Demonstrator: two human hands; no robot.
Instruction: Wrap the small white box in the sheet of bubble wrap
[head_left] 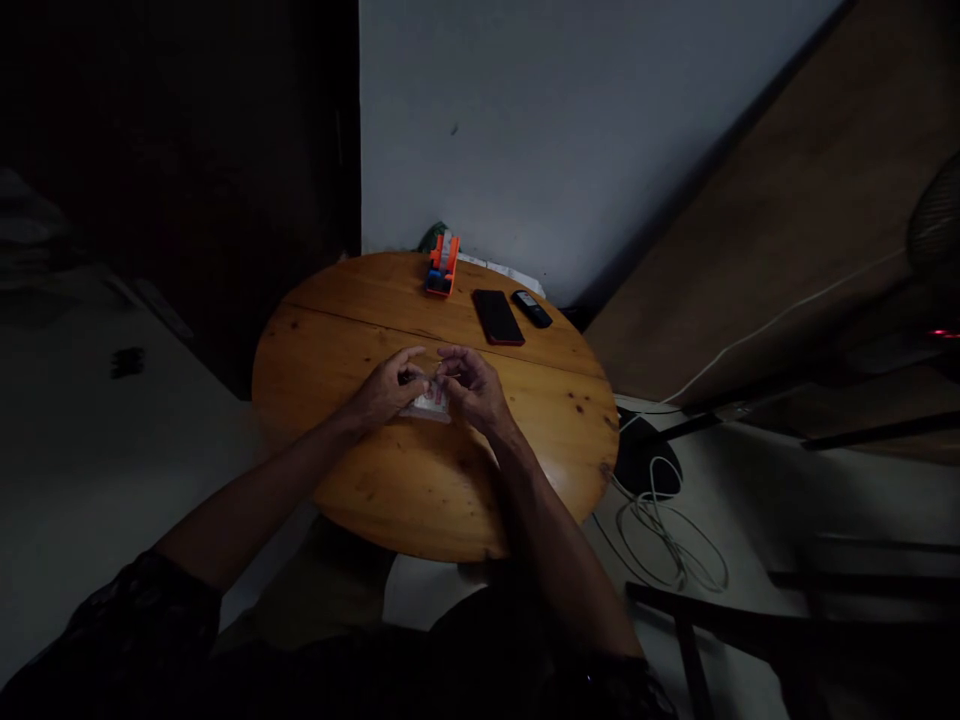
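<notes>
Near the middle of the round wooden table (420, 480), both hands meet at a small, clear-looking packet (430, 404) with white and red print. My left hand (390, 388) pinches its upper left part between thumb and fingers. Opposite it, my right hand (472, 388) is closed on the upper right part, fingers curled. The packet's lower edge is close to the tabletop; whether it rests there I cannot tell. Fingers cover its top edge, and its contents are too dim to make out.
Toward the wall stands an orange tape dispenser (443, 265). Right of it lie a dark phone-like slab (497, 318) with a red edge and a black handset (532, 308). Coiled pale cable (671, 540) is on the floor at the right, near a dark chair (720, 610).
</notes>
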